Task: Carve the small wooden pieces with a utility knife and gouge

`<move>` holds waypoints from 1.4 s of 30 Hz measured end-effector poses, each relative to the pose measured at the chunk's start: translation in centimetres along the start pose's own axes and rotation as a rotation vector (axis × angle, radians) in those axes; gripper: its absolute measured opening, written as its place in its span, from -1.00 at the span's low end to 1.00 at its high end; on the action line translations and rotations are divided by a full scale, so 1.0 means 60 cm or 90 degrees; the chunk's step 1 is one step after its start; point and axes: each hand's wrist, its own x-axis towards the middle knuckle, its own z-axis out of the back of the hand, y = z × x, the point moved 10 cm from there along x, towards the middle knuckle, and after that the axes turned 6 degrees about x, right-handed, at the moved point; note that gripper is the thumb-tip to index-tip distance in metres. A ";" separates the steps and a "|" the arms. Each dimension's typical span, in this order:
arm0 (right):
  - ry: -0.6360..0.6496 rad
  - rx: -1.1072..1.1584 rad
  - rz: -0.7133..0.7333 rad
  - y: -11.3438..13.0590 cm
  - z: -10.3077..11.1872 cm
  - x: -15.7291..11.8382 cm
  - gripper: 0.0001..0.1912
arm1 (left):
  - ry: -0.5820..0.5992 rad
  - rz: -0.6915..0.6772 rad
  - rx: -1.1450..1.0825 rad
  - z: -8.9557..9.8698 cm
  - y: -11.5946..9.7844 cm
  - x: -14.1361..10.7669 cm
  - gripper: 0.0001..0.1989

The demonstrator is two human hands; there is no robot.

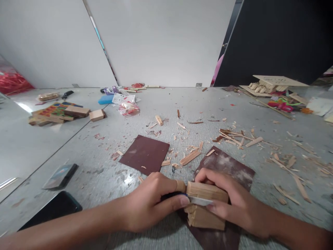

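Currently, wooden block [206,218] within right grip [234,205], knife [199,201] in left grip [149,205].

Two hands [147,205] [239,206], one knife [199,201], one wooden block [206,218]
There were also two white panels [52,41] [161,41] and one black panel [275,38].

Wood shavings [301,189] and sandpaper sheets [145,154] suggest a craft workshop.

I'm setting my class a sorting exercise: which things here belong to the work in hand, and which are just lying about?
Seemingly in use:
knife, in the left hand
wooden block, in the right hand
dark brown sheet under the block
wood shavings, likely waste

Seemingly just lying about:
phone-like dark slab
blue item
plastic packet
colourful patterned item
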 end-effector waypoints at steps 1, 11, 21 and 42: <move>-0.014 -0.014 0.007 0.002 0.003 0.000 -0.80 | -0.012 -0.008 -0.002 0.002 0.000 -0.001 -0.67; -0.120 -0.267 0.148 0.028 -0.005 -0.006 -0.24 | -0.138 0.026 -0.014 0.028 0.012 -0.006 -0.63; -0.144 -0.277 0.143 0.033 -0.006 0.001 -0.35 | -0.152 -0.034 -0.047 0.032 -0.006 -0.009 -0.71; -0.168 -0.386 0.209 0.033 -0.009 -0.013 -0.17 | -0.064 0.110 0.013 0.030 0.009 -0.008 -0.57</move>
